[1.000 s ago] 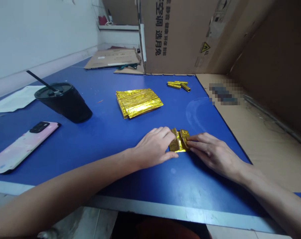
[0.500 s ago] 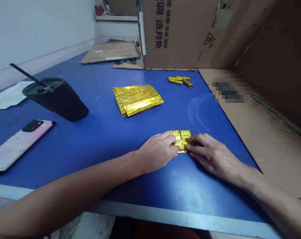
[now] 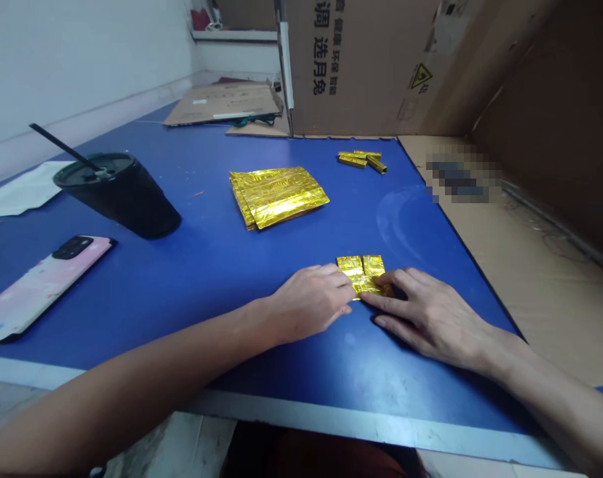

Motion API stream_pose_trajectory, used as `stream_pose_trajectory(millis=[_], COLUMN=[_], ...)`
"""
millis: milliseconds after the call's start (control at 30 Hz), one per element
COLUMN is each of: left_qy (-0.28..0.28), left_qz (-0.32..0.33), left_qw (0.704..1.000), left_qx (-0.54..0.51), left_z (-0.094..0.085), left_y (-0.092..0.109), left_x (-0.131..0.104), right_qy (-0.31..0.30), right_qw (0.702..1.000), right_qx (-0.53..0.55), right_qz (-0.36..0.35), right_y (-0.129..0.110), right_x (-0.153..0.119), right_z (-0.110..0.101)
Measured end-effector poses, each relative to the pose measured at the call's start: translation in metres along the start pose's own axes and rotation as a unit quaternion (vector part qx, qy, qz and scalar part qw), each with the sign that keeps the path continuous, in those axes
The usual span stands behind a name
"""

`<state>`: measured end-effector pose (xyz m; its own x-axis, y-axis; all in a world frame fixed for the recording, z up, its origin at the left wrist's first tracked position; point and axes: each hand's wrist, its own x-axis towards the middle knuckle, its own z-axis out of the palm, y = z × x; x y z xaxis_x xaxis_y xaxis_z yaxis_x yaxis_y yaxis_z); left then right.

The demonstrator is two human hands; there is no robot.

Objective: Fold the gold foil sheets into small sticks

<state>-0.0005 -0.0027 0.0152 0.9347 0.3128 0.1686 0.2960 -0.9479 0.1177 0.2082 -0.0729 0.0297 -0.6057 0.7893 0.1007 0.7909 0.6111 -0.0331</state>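
Observation:
A small folded sheet of gold foil paper point(image 3: 352, 265) lies flat on the blue table, with a slit between two flaps at its far edge. My left hand point(image 3: 311, 302) is closed, its curled fingers at the sheet's near left corner and partly hiding it. From the right, my right hand point(image 3: 426, 312) presses the sheet, index finger bent on its surface and thumb along the near edge. Beyond my hands is a stack of flat gold foil sheets point(image 3: 281, 196). Several narrow folded gold foil pieces point(image 3: 354, 160) lie in a small heap farther back.
On the left stand a black tumbler point(image 3: 132, 199) with a straw and, nearer, a phone in a pink case point(image 3: 42, 285). White paper point(image 3: 25, 189) lies behind them. Flattened cardboard point(image 3: 222, 104) and a large carton point(image 3: 361, 73) border the back; a cardboard sheet point(image 3: 520, 279) runs along the right.
My right thumb has moved left along the sheet's near edge. My left fingers have drawn toward the near left corner, uncovering more of the left flap. The view has shifted slightly.

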Motion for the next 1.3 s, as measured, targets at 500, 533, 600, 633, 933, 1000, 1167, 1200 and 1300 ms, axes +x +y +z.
stream_pose_trajectory(millis=[500, 533, 600, 633, 933, 1000, 1167, 1200, 1300], left_qy=[-0.018, -0.015, -0.010, -0.008, -0.008, -0.022, -0.017, -0.016, -0.008], left_qz=[0.057, 0.052, 0.042, 0.036, -0.012, -0.010, -0.024, -0.026, -0.030], left_qw=[0.998, 0.998, 0.999, 0.999, 0.999, 0.998, 0.997, 0.997, 0.996], left_qx=[0.028, 0.028, 0.020, 0.014, 0.038, 0.053, 0.067, 0.070, 0.083], left_z=[0.000, 0.000, 0.000, 0.000, 0.000, 0.002, 0.005, 0.005, 0.007], left_y=[-0.007, -0.007, -0.006, -0.005, -0.006, -0.008, -0.009, -0.009, -0.007], left_x=[-0.019, -0.019, -0.018, -0.017, 0.007, 0.012, 0.014, 0.014, 0.014], right_qy=[-0.030, -0.032, -0.029, -0.025, -0.016, -0.014, -0.017, -0.018, -0.011], right_qw=[0.999, 0.999, 0.999, 0.999, 1.000, 1.000, 1.000, 1.000, 1.000], right_qx=[-0.006, -0.007, -0.007, -0.006, -0.002, -0.004, -0.004, -0.002, 0.009], right_qz=[0.025, 0.027, 0.028, 0.027, 0.023, 0.024, 0.017, 0.012, 0.000], right_y=[-0.004, -0.005, -0.006, -0.006, -0.005, -0.006, -0.006, -0.005, -0.002], right_x=[0.003, 0.003, 0.003, 0.003, 0.003, 0.002, 0.000, 0.000, 0.000], right_z=[-0.002, -0.003, -0.003, -0.003, -0.001, -0.001, -0.001, -0.001, 0.000])
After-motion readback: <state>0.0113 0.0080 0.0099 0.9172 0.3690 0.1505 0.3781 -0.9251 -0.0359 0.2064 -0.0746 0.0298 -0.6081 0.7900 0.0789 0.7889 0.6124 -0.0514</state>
